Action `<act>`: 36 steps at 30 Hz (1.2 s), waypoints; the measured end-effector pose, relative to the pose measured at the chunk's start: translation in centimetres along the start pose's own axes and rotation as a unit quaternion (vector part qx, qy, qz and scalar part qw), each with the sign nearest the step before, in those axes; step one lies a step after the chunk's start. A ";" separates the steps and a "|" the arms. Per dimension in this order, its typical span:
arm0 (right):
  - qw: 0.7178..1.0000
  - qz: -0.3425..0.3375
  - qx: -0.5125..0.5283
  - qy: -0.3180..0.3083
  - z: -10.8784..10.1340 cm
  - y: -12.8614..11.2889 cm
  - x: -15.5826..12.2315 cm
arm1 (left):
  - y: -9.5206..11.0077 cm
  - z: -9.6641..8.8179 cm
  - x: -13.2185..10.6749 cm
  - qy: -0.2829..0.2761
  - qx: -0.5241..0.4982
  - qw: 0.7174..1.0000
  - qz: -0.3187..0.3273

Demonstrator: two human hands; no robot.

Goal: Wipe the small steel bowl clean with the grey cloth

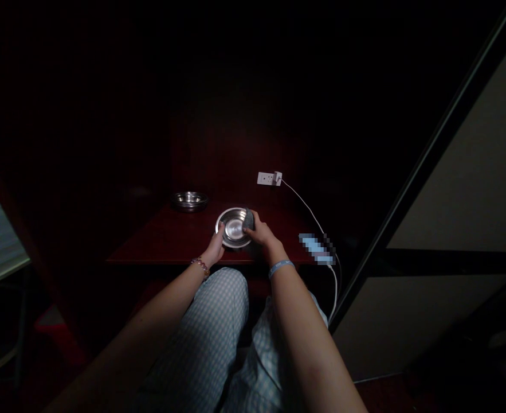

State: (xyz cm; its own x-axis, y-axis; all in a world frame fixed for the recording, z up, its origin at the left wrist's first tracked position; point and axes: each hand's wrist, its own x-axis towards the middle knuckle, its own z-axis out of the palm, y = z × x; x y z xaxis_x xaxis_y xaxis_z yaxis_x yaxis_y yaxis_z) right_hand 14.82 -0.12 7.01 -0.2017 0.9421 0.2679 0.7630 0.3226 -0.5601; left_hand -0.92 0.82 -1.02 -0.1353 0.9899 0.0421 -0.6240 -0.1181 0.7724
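Note:
A small shiny steel bowl (232, 228) is tilted toward me near the front edge of a dark red table (158, 241). My left hand (215, 248) grips its left rim, thumb on the edge. My right hand (261, 232) is closed on a grey scrub pad (248, 218), pressed against the bowl's upper right rim. A beaded bracelet is on my left wrist and a light blue band on my right.
A stack of steel bowls (189, 200) sits at the table's back left. A white charger (277, 178) is plugged into a wall socket, its cable (308, 213) running to a phone (317, 248) at the table's right edge. My checked-trousered knees are below the table. The room is very dark.

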 end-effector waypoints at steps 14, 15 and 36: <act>0.995 0.026 -0.101 -0.008 -0.7 -0.8 -0.9 | -0.4 0.1 -0.1 0.000 0.029 0.998 0.055; 0.992 0.028 -0.120 -0.011 -0.9 -0.9 -1.0 | -0.5 0.0 0.0 -0.005 0.045 0.997 0.063; 0.974 0.028 -0.221 0.042 -1.4 -2.1 -1.6 | -0.3 0.1 -0.1 -0.035 0.094 0.992 0.081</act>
State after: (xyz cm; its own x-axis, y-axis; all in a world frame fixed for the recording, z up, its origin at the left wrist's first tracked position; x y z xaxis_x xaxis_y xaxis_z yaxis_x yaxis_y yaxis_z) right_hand 14.38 -2.49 8.87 -0.1161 0.9403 0.3200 0.9647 0.1834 -0.1889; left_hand -0.66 0.78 -1.23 -0.1649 0.9626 0.2147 -0.4432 -0.2668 0.8558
